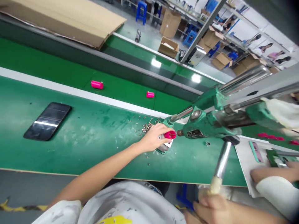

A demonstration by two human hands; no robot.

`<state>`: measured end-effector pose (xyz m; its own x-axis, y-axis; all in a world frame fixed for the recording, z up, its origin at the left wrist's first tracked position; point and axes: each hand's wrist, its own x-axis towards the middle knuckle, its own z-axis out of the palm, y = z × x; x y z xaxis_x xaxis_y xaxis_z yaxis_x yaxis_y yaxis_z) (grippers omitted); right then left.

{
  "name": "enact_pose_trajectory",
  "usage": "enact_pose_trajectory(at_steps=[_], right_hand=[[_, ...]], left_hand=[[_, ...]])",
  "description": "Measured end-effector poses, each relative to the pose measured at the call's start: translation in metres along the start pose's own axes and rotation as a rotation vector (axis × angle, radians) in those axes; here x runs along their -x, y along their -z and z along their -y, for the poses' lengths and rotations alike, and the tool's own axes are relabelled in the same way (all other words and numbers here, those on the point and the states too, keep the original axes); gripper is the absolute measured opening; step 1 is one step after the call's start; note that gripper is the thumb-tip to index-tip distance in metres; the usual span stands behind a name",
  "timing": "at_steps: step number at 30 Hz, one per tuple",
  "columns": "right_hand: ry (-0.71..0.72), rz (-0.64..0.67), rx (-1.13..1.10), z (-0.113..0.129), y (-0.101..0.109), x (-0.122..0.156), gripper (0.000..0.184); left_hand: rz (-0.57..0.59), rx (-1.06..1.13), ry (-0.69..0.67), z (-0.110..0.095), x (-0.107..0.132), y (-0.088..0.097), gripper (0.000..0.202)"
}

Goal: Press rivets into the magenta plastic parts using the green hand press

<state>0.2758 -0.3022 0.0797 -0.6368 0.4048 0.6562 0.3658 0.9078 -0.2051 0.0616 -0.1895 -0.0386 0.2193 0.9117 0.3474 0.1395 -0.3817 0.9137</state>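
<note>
My left hand (pixel 154 137) is closed around a short pink cylinder (pixel 170 134), its fingers and thumb on either side. The cylinder sits on the base of a green hand press (pixel 205 121), right by the tip of the ram (pixel 179 133). My right hand (pixel 213 207) is wrapped round the grip of the press lever (pixel 220 165), low in the view near the table's front edge. Many small metal pieces (pixel 147 127) lie scattered behind my left hand. The part of the base under my fingers is hidden.
Two pink cylinders (pixel 97 84) lie on the green belt (pixel 121 93) behind the table. A black phone (pixel 47 121) rests at the left. A flat cardboard box (pixel 63 20) is beyond. At right, a co-worker's arm (pixel 273 174) is near another phone (pixel 256 151).
</note>
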Motion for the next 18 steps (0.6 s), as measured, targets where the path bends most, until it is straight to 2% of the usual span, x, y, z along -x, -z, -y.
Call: enact_pose_trajectory(at_steps=[3, 5, 8, 10, 15, 18], right_hand=[[0.363, -0.057, -0.028, -0.025, -0.021, 0.017, 0.032], [0.491, 0.058, 0.027, -0.049, -0.029, 0.022, 0.029], [0.478, 0.325, 0.192, -0.083, -0.035, 0.025, 0.018], [0.468, 0.406, 0.287, -0.104, -0.041, 0.027, 0.015], [0.409, 0.499, 0.424, -0.149, -0.057, 0.031, 0.007], [0.397, 0.479, 0.409, -0.145, -0.058, 0.033, 0.008]], left_hand=[[-0.002, 0.033, 0.001, 0.001, -0.002, 0.0, 0.04], [0.0, 0.042, -0.01, 0.002, -0.002, -0.001, 0.04], [0.006, 0.02, -0.031, 0.005, -0.002, -0.003, 0.042], [0.006, 0.007, -0.049, 0.009, -0.001, -0.003, 0.043], [-0.024, 0.063, -0.051, 0.01, -0.002, -0.005, 0.043], [-0.034, 0.093, -0.069, 0.002, -0.006, -0.006, 0.043]])
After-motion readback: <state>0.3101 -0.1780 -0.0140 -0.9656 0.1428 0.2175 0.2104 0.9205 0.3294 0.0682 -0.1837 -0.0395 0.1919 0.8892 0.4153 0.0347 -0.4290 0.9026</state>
